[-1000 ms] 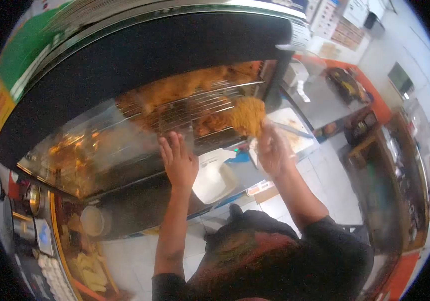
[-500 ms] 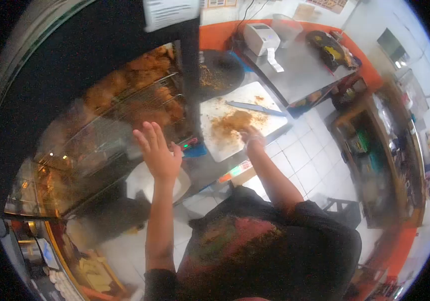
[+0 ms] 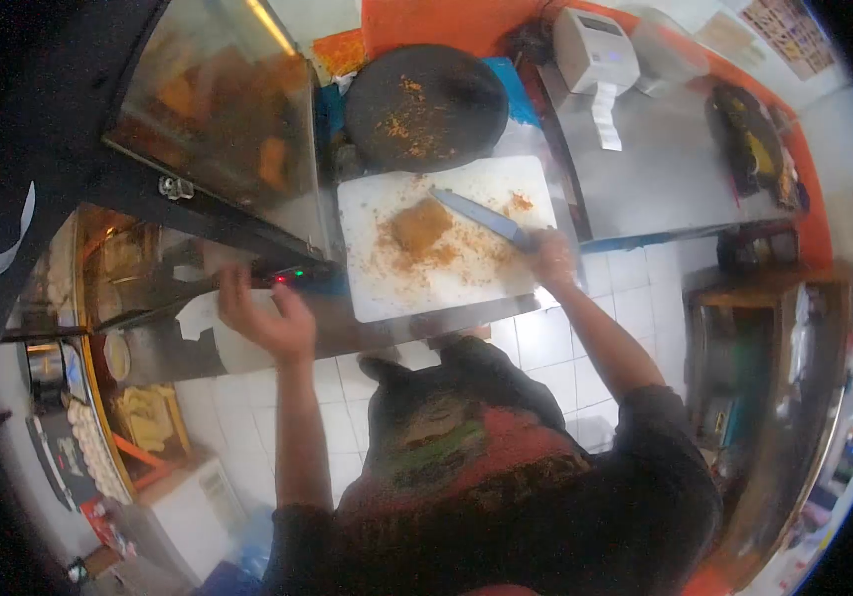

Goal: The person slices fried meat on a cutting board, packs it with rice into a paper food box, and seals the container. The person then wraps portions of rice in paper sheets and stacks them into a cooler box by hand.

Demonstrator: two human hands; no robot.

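Observation:
On the white cutting board (image 3: 372, 288) lies a flat golden-brown breaded piece (image 3: 419, 226) among scattered crumbs. A knife (image 3: 476, 215) rests over the board's right part, blade pointing up and left toward the piece. My right hand (image 3: 551, 258), in a clear glove, is closed round the knife's handle at the board's right edge. Left of the board, my left hand (image 3: 265, 316) is raised with fingers apart and holds nothing. It is near the glass display cabinet (image 3: 218, 109) and partly in front of a white container (image 3: 237, 348).
Behind the board stands a round dark board (image 3: 426, 107) with crumbs. A label printer (image 3: 595, 50) with hanging paper sits on a metal table (image 3: 645, 179) at the right. A wooden shelf (image 3: 744, 298) stands further right.
The breaded piece went from my right hand beside the cabinet down to the cutting board. My right hand has since taken hold of the knife. The view has swung right and the cabinet's door now shows.

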